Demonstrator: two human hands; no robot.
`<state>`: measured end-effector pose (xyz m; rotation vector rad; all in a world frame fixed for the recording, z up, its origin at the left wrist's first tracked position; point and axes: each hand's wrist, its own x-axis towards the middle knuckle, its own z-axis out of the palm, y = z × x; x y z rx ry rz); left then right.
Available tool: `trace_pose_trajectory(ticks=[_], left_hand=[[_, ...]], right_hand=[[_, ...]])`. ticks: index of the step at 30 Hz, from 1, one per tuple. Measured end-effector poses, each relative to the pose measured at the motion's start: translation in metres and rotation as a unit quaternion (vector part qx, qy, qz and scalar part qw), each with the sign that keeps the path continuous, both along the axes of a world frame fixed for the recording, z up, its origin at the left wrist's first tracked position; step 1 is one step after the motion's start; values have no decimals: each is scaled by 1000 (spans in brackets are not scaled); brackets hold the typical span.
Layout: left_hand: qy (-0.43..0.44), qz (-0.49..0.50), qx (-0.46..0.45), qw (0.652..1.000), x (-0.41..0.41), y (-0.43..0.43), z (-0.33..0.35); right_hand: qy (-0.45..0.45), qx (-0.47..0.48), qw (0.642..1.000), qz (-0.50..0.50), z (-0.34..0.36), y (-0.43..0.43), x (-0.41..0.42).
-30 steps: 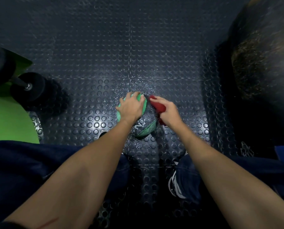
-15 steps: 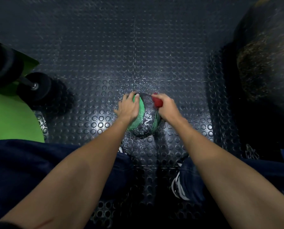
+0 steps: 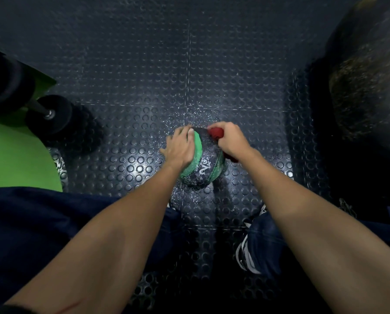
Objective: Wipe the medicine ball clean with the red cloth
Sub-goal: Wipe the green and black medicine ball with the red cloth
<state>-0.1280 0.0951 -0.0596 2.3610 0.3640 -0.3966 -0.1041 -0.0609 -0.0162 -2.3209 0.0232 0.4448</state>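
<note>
The right hand (image 3: 231, 140) is curled tight around the red cloth (image 3: 216, 132) and pushes it onto the medicine ball (image 3: 204, 164) at the ball's 1 o'clock edge. A bit of red also peeks out under the wrist at 3 o'clock. The left hand (image 3: 180, 148) lies flat on the ball's 9 o'clock side, fingers close together and bent a little over the green stripe.

A second ago the left hand sat on top of the ball and the cloth was lower, near 2 o'clock. Now the hand is more to the side, the cloth is higher up, and the ball has turned, so the white letters face 6 o'clock.

The ball sits on the floor (image 3: 144, 87) near the middle of the view, between the person's knees. The floor is dark rubber with round bumps and shiny specks around the ball. A black dumbbell (image 3: 50, 115) lies out at 9 o'clock, partly on a green mat (image 3: 15, 155). A big dark round thing (image 3: 366, 87) fills the 2 o'clock corner. A shoe (image 3: 246, 254) shows at 5 o'clock, and dark blue trousers (image 3: 42, 223) at 7 o'clock.
</note>
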Motion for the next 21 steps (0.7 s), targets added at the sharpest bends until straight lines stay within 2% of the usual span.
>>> trace_pose_trajectory(ticks=[3, 6, 10, 13, 16, 20, 21], left_hand=[[-1, -8, -2, 1000, 0, 2, -1], [3, -8, 3, 1000, 1, 1, -2], [3, -14, 14, 1000, 1, -2, 0], [0, -26, 22, 999, 0, -2, 0], [-11, -22, 32, 999, -4, -5, -1], [-18, -28, 34, 999, -5, -4, -2], [-20, -30, 33, 999, -6, -4, -1]], right_hand=[[-11, 33, 997, 64, 4, 3, -3], [-11, 13, 1000, 7, 0, 2, -1], [-28, 21, 997, 75, -3, 1, -7], [-30, 19, 999, 7, -5, -3, -6], [-52, 12, 997, 52, -4, 0, -10], [-48, 26, 998, -11, -4, -3, -14], [-53, 24, 998, 6, -4, -3, -16]])
